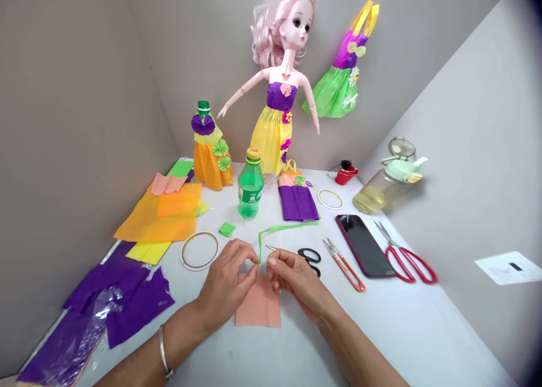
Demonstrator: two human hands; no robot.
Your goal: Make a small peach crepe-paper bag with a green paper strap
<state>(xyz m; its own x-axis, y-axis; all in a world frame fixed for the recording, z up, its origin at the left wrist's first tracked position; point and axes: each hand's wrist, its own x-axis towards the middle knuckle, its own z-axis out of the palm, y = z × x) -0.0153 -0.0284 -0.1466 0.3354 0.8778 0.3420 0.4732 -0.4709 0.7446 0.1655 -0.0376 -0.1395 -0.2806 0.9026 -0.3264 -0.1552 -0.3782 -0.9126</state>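
Observation:
Thumb and fingers of my left hand (224,282) pinch the near end of a narrow green crepe-paper strip (288,227), which rises from the fingertips and bends away to the right across the table. My right hand (298,282) is close beside it with thumb and fingers pressed together; whatever is between them is too small or hidden to make out. Below both hands lies a folded peach paper piece (258,311), partly covered by the fingers. Just beyond my right hand are small black-handled scissors (311,255), half hidden. A small folded green piece (227,229) lies beyond my left hand.
Purple sheets (139,308) and orange sheets (169,218) spread left, near a tape roll (199,251). A green bottle (249,189) and dressed doll (282,105) stand behind. Orange snips (345,265), a phone (364,246), red scissors (406,257) and a water bottle (376,189) are right.

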